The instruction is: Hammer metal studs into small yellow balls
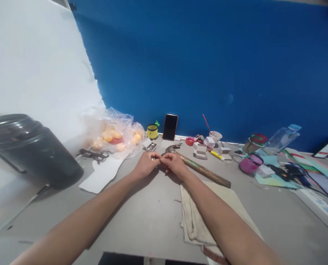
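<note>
Looking down past my forearms, I see the blue wall [208, 66] across the back and the grey table [142, 213] spreading under everything. A black bucket [34, 151] lies tipped on its side far to my left, well apart from my hands. A pale cloth [191, 217] lies flat under my right forearm. Behind my left hand sits a clear plastic bag [114, 134] with yellow and red fruit inside. The hammer [197, 167] lies on the table with its head just behind my right knuckles. Its long wooden handle runs away to the right and slightly toward me, so my right hand is the nearer one to it. My left hand [146, 164] and right hand [175, 163] meet in the middle of the table, fingertips touching. Between them I hold a small item [159, 158], straight ahead of me and just in front of the hammer head. Both sets of fingers are pinched together on it from opposite sides, with the other fingers curled in. It is too small and blurred for me to tell what it is or which way its long axis runs.
</note>
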### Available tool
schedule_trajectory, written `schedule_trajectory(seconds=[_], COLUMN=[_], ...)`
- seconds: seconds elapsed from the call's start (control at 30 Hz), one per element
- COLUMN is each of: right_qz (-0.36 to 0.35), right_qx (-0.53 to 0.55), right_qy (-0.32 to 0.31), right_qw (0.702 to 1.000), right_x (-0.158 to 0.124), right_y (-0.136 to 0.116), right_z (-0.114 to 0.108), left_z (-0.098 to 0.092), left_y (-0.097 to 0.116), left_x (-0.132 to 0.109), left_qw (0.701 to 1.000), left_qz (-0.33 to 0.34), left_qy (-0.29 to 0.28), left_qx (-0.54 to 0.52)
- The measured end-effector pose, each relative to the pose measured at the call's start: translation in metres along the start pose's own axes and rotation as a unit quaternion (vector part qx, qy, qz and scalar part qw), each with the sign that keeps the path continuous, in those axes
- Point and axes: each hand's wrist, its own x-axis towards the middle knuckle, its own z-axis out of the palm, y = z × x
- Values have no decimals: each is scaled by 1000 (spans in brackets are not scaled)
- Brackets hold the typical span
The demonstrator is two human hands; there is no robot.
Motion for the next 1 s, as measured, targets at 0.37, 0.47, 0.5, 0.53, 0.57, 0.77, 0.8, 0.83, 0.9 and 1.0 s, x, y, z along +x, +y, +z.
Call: schedule_trajectory(seconds=[0.37, 0.47, 0.5, 0.53, 0.57, 0.77, 0.8, 0.83, 0.9, 1.0], right_qz=[27, 31, 32, 33, 32, 28, 27, 26, 27, 33], right_qx=[-16, -12, -10, -8, -5, 4, 5, 8, 19, 52], right_qy=[36, 38, 38, 40, 43, 54, 57, 60, 71, 90], right_qw=[999, 999, 999, 999, 999, 998, 998, 998, 997, 994], right_x=[-2, -3, -4, -4, -4, -6, -6, -6, -5, -3], right_y=[-1, -1, -1, -1, -1, -4, -5, -5, -4, -3], right_z=[2, 1, 1, 1, 2, 4, 4, 3, 2, -1], left_z=[-6, -6, -6, -6, -5, -3, -3, -4, -6, -9], left_y=[-11, -13, -13, -14, -14, -13, -12, -11, -11, -13], left_x=[-3, -4, -4, -4, -4, -5, -5, -5, -5, -5], left_qw=[1000, 999, 998, 998, 998, 999, 999, 999, 1000, 994], left_qz=[-10, -3, 1, 4, 6, 27, 31, 30, 12, -38], left_qy=[-6, -10, -10, -8, -5, 19, 21, 19, 1, -36], left_qx=[22, 52, 59, 63, 63, 40, 35, 25, -16, -92])
